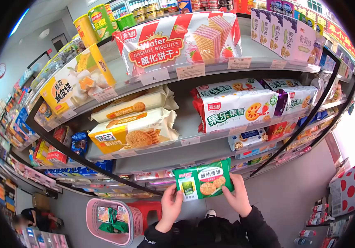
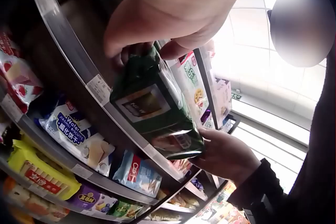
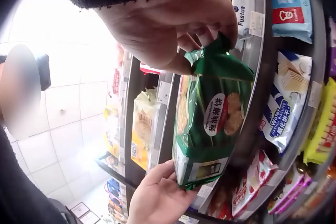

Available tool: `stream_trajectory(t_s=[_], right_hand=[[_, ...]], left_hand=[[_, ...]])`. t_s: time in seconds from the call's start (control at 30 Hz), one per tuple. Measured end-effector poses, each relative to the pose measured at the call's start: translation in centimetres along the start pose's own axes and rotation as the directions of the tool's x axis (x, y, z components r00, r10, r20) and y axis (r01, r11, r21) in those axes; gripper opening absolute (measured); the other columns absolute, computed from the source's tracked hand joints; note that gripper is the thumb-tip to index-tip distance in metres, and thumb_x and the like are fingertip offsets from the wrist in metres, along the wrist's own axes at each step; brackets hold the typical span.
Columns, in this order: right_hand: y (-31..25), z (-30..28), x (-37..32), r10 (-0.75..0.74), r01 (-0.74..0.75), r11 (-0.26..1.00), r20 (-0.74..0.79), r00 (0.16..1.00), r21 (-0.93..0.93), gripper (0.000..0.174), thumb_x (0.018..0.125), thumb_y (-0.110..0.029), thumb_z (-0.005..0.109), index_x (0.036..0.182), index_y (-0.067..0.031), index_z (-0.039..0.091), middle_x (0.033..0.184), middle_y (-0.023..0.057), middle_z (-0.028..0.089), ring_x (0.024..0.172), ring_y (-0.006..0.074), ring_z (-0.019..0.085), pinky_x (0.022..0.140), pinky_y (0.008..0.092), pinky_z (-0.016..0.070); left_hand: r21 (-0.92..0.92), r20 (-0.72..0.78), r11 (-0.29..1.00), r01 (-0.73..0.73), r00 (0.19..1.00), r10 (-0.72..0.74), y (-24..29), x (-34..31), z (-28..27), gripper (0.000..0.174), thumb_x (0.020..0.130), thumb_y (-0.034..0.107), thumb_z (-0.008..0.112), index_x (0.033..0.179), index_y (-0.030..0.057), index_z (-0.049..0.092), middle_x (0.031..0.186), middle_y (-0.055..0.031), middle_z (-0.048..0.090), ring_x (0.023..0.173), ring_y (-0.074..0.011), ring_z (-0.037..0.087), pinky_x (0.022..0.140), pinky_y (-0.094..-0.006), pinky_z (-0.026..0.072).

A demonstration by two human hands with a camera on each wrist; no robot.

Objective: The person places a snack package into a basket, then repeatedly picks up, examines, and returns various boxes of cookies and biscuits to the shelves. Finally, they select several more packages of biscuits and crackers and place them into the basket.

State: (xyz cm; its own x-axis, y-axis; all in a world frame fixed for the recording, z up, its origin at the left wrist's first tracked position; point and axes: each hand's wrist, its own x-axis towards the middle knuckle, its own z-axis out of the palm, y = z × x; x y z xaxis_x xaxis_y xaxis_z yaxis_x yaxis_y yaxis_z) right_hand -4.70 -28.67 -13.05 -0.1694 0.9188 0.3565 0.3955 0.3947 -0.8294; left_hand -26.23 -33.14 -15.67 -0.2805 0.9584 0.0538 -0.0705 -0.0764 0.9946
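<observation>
A green biscuit packet (image 1: 203,180) is held level in front of the lower shelves, one end in each hand. My left hand (image 1: 171,203) grips its left end, and my right hand (image 1: 237,193) grips its right end. In the left wrist view the left hand (image 2: 173,14) pinches the packet (image 2: 152,108) from above while the right hand (image 2: 226,155) supports the far end. The right wrist view shows the right hand (image 3: 173,29) pinching the packet's (image 3: 210,119) crimped end, with the left hand (image 3: 157,198) under the other end.
Shelves (image 1: 210,144) of biscuit and wafer packs fill the view ahead. A pink basket (image 1: 111,221) holding green packets stands on the floor at lower left, beside a red stool (image 1: 146,208). A red-dotted box (image 1: 346,188) sits at right.
</observation>
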Motion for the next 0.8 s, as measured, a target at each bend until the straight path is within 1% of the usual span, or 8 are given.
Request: stream_trajectory(t_s=[0.17,0.3,0.37,0.43,0.57,0.6,0.73,0.8], right_hand=[[2.3,1.4,5.0,-0.021,0.019,0.998,0.039,0.999,0.063,0.046,0.073,-0.005,0.058,0.112,0.0052,0.039,0.102,0.0191,0.044,0.094,0.0326,0.046,0.082,0.034,0.0383],[3.2,2.8,8.8,0.009,-0.012,0.998,0.039,0.999,0.063,0.051,0.073,-0.01,0.058,0.116,0.0045,0.035,0.102,0.0209,0.043,0.097,0.0354,0.044,0.083,0.0359,0.0369],[3.8,3.5,10.3,-0.055,0.056,0.998,-0.032,0.998,0.041,0.05,0.074,-0.008,0.057,0.117,0.0025,0.034,0.105,0.0185,0.042,0.098,0.0311,0.042,0.086,0.0341,0.0338],[4.2,3.6,11.4,-0.025,0.025,0.999,-0.008,1.0,0.036,0.049,0.073,-0.007,0.055,0.116,0.0023,0.035,0.111,0.0211,0.041,0.105,0.0359,0.039,0.09,0.037,0.0314],[6.5,4.8,13.0,-0.033,0.037,0.995,0.042,0.999,-0.097,0.038,0.072,-0.004,0.053,0.108,0.0032,0.042,0.109,0.025,0.043,0.104,0.0402,0.039,0.089,0.0407,0.0317],[6.8,5.0,13.3,-0.081,0.085,0.982,0.03,0.996,-0.17,0.034,0.072,-0.005,0.052,0.104,0.0028,0.046,0.104,0.0243,0.046,0.101,0.0406,0.041,0.087,0.043,0.033],[7.3,5.3,13.8,-0.139,0.131,0.949,-0.007,0.99,-0.287,0.026,0.072,-0.006,0.052,0.096,0.0016,0.052,0.097,0.0229,0.051,0.096,0.0401,0.044,0.084,0.0454,0.0341],[6.9,4.9,13.8,-0.103,0.111,0.946,0.043,0.994,-0.306,0.028,0.074,-0.005,0.051,0.101,0.0035,0.048,0.101,0.0252,0.049,0.099,0.0419,0.042,0.085,0.0422,0.0347]], left_hand=[[0.086,0.033,0.993,-0.082,0.996,0.079,1.4,5.8,0.6,0.035,0.081,0.0,0.047,0.114,-0.0059,0.04,0.106,-0.0116,0.051,0.098,-0.0147,0.048,0.085,-0.0256,0.0375],[0.167,-0.009,0.986,-0.025,1.0,0.027,0.2,10.1,0.6,0.037,0.08,0.006,0.051,0.113,-0.0072,0.04,0.102,-0.0122,0.053,0.093,-0.0158,0.05,0.081,-0.0252,0.0391],[0.211,-0.05,0.978,0.009,0.999,0.002,0.2,11.9,0.8,0.037,0.08,0.01,0.052,0.11,-0.0076,0.042,0.1,-0.013,0.054,0.091,-0.0167,0.051,0.08,-0.0257,0.0396],[0.412,0.098,0.91,-0.045,0.995,0.005,0.4,13.6,0.8,0.036,0.08,0.018,0.052,0.105,-0.0069,0.046,0.094,-0.0154,0.056,0.09,-0.0188,0.052,0.079,-0.0278,0.0398],[0.351,0.071,0.93,-0.109,0.993,0.089,-3.6,16.6,0.9,0.033,0.08,0.021,0.051,0.102,-0.0038,0.05,0.096,-0.018,0.056,0.092,-0.0268,0.052,0.083,-0.0324,0.0382],[0.494,0.115,0.856,-0.152,0.987,0.109,-3.8,17.1,0.6,0.035,0.081,0.021,0.051,0.107,-0.0023,0.048,0.105,-0.0183,0.053,0.097,-0.0287,0.049,0.086,-0.0329,0.0365],[0.582,0.103,0.796,-0.163,0.987,0.127,-4.7,18.5,1.0,0.034,0.083,0.021,0.049,0.11,0.0,0.045,0.111,-0.0172,0.049,0.103,-0.0262,0.045,0.087,-0.0324,0.0356],[0.475,0.12,0.871,-0.127,0.99,0.078,-4.4,18.2,1.0,0.032,0.084,0.02,0.046,0.109,0.0012,0.044,0.112,-0.0162,0.047,0.103,-0.0249,0.043,0.087,-0.0322,0.0355]])
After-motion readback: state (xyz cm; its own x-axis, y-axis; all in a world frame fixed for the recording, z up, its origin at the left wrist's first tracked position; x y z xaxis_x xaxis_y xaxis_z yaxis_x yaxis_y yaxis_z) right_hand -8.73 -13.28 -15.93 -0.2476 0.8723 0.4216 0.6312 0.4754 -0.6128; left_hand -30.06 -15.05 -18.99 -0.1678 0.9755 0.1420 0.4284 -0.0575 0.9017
